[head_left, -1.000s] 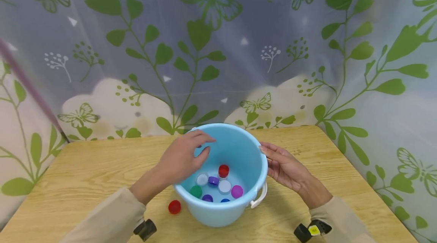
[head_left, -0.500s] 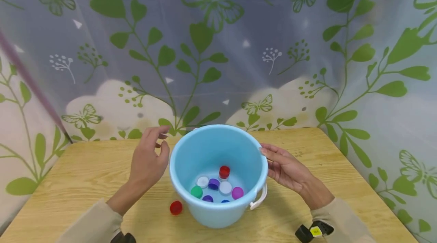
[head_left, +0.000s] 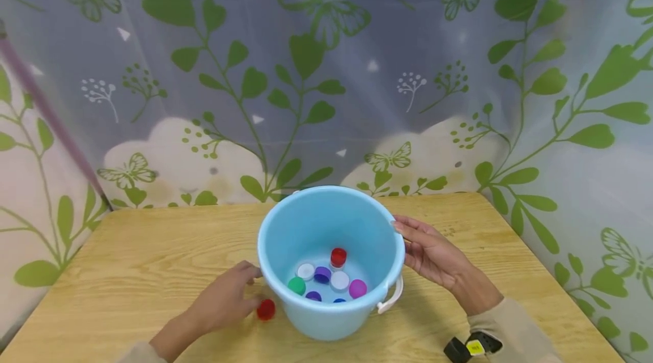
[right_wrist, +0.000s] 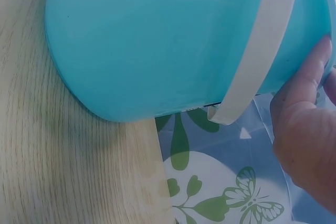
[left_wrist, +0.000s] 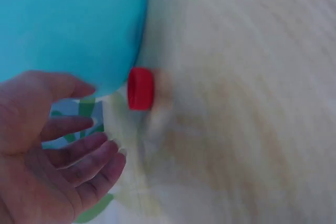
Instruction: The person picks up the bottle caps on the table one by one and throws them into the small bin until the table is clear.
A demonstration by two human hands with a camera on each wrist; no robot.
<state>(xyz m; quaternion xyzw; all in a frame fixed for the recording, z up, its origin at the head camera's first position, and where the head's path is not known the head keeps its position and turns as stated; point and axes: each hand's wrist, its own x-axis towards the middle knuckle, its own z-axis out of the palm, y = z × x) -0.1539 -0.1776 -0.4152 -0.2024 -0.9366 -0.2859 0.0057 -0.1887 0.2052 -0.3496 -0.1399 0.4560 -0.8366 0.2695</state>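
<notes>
A light blue bucket stands upright on the table, several coloured bottle caps lying on its floor. Outside it, close by its lower left side, lies a red bottle cap. My left hand is low over the table just left of that cap, its fingers loosely bent and holding nothing. In the left wrist view a small gap shows between the fingertips and the red cap. My right hand holds the bucket's right side at the rim. The right wrist view shows its thumb against the outer wall.
A white bucket handle hangs down on the right side. Inside the bucket are a red cap, a green cap, a magenta cap and white and purple ones. A patterned curtain hangs behind the wooden table.
My left hand has moved from over the bucket's opening out to the left, then down beside the red cap on the table. The right hand has stayed at the rim.
</notes>
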